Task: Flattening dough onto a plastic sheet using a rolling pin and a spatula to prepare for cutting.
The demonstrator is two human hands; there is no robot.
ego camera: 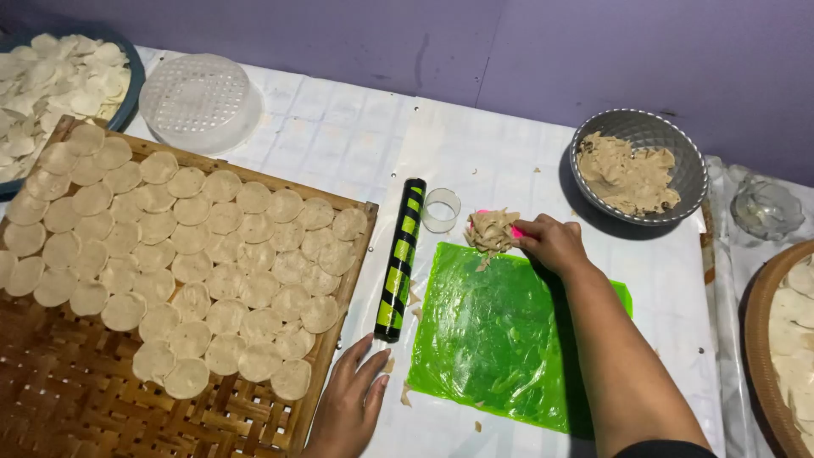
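Fingers of the right hand were pinched shut on a clump of dough scraps just above the green plastic sheet; loose flakes could have dropped. Left hand lay flat and empty beside the rolling pin, which a nudge might have rolled.

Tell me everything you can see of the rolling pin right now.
The rolling pin is a straight cylinder wrapped in a black and yellow-green diagonal striped pattern with a glossy look. It lies flat on the white table cover, running near to far between the woven bamboo tray and the green plastic sheet. Neither hand holds it: the left hand rests flat near its close end, not clearly touching. Dough scraps lie beside it.
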